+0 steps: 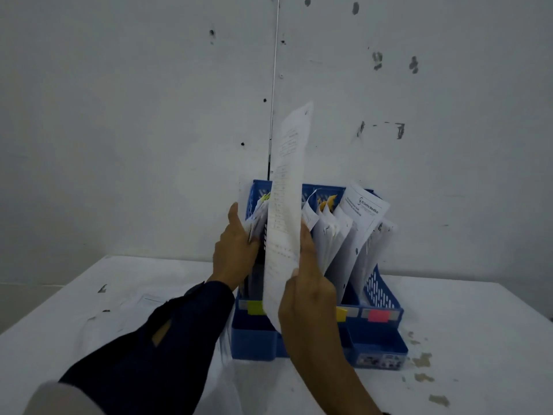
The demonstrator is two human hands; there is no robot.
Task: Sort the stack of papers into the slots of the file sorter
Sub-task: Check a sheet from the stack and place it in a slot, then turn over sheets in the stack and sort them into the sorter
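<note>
My right hand [308, 283] holds a long white printed sheet of paper [285, 211] upright over the blue plastic file sorter [380, 333], my fingers [306, 241] curled round its lower right edge and my thumb at the front. The sheet rises well above the sorter's back wall, with its bottom end in front of the left slots. My left hand [235, 250], in a dark navy sleeve [143, 351], is at the sorter's leftmost slot, its fingers pinching the edges of the white papers [258, 217] filed there. Further white papers [344, 235] lean in the sorter's right slots. Loose white sheets [125, 310] lie flat on the white tabletop [478, 324], left of the sorter.
</note>
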